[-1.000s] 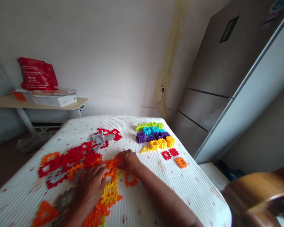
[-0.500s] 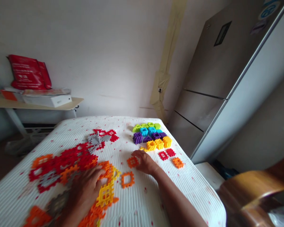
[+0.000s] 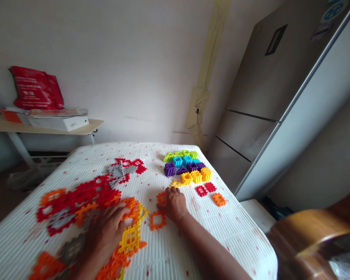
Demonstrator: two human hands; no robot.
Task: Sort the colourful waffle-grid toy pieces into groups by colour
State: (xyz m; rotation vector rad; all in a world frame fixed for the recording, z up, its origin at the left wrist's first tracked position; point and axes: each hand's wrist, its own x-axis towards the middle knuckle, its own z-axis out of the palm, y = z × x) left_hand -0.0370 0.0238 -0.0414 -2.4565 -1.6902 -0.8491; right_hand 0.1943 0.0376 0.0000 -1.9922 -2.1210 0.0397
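Note:
My left hand (image 3: 106, 225) rests over the near-left pile of interlocking plastic tiles, fingers loosely apart beside an orange tile (image 3: 130, 206). Below its thumb is a yellow window-shaped tile (image 3: 130, 238). At mid-table my right hand (image 3: 175, 203) is closed, knuckles up, its fingers curled down over a small orange window tile (image 3: 161, 197) that it partly covers. Just nearer me lies an orange square frame tile (image 3: 158, 220). A yellow triangle tile (image 3: 175, 183) sits right beyond the right fingertips.
Stacked tiles in green, blue, purple and yellow (image 3: 196, 177) stand in rows at the far right. Two red tiles (image 3: 205, 189) and an orange tile (image 3: 219, 199) lie nearby. Red and grey tiles (image 3: 78, 196) spread leftward. A fridge (image 3: 251, 97) stands right of the table.
My right hand went from the orange pile rightward to mid-table, where a small orange window tile now lies under it, then shifted slightly left over that tile. My left hand stays on the pile.

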